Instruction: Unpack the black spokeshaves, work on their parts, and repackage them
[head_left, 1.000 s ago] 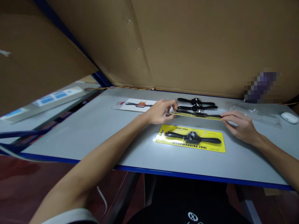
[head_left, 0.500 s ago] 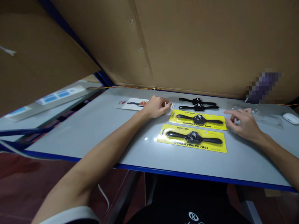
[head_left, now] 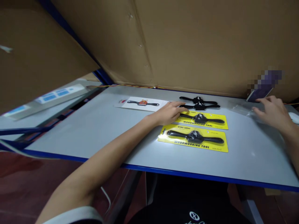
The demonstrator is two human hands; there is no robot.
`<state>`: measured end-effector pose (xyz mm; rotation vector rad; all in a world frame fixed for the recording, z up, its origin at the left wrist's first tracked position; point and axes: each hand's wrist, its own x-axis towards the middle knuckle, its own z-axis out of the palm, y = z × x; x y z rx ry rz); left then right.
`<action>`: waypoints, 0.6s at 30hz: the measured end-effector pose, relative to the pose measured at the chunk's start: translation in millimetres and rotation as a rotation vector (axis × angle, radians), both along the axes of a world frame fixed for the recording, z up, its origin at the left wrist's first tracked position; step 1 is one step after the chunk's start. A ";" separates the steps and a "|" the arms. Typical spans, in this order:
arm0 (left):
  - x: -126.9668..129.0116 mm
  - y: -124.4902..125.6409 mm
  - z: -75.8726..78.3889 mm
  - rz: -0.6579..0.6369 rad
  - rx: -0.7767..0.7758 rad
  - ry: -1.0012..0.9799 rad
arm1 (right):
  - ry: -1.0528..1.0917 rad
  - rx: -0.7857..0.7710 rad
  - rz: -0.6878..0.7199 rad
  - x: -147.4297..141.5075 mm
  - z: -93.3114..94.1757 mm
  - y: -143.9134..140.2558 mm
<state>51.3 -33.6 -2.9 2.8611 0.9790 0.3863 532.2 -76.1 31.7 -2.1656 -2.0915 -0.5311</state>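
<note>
My left hand (head_left: 171,112) reaches over the left end of the upper yellow spoke shave pack (head_left: 215,123). Its stretched fingertips are at the left handle of the nearer loose black spokeshave (head_left: 200,106); whether they touch it I cannot tell. A second loose spokeshave (head_left: 197,100) lies just behind. Closer to me is another spoke shave pack (head_left: 168,138), carded in yellow under clear plastic. To the right, my right hand (head_left: 274,112) hovers over a clear plastic sleeve (head_left: 241,108), thumb and fingers apart, and partly hides it.
A white card picturing a spokeshave (head_left: 143,103) lies left of my left hand. A pixelated upright panel (head_left: 261,90) leans at the back right, near a white rounded object (head_left: 294,117). Cardboard (head_left: 198,46) walls the back. The grey table (head_left: 98,130) has a blue front edge.
My left hand has moved right, from the white card to the loose spokeshave's left handle. My right hand has moved right and away from the yellow packs, over the clear plastic.
</note>
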 end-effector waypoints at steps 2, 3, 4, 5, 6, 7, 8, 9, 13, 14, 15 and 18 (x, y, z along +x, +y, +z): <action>3.3 -0.9 -1.2 0.006 -0.038 0.012 | 0.032 -0.075 -0.002 10.6 -3.7 4.4; 4.0 -0.3 -1.9 0.007 -0.059 0.005 | 0.066 -0.129 -0.017 15.0 -5.3 6.4; 4.2 0.9 -2.6 0.007 -0.080 -0.009 | 0.097 -0.180 -0.024 18.6 -6.7 8.1; 4.1 2.3 -3.5 0.004 -0.098 -0.027 | 0.119 -0.222 -0.018 21.2 -7.5 9.3; 3.8 3.8 -4.4 0.000 -0.114 -0.048 | 0.128 -0.249 0.002 22.5 -7.6 9.9; 3.4 5.2 -5.3 -0.005 -0.125 -0.070 | 0.124 -0.258 0.028 22.5 -6.9 9.8; 2.9 6.4 -6.4 -0.013 -0.132 -0.091 | 0.110 -0.248 0.051 21.0 -5.4 8.9; 2.4 7.2 -7.3 -0.025 -0.137 -0.110 | 0.091 -0.227 0.060 18.3 -3.1 7.4; 1.1 6.4 -9.0 -0.059 -0.168 -0.179 | 0.012 -0.040 0.001 -0.5 10.6 -4.0; 1.5 5.1 -8.8 -0.059 -0.176 -0.189 | 0.002 0.039 0.004 -5.5 13.9 -7.4; 2.4 3.4 -8.5 -0.058 -0.181 -0.189 | 0.004 0.125 0.036 -10.4 16.7 -10.6; 7.6 -3.3 -7.9 -0.045 -0.181 -0.148 | 0.102 0.347 0.195 -24.6 22.4 -19.5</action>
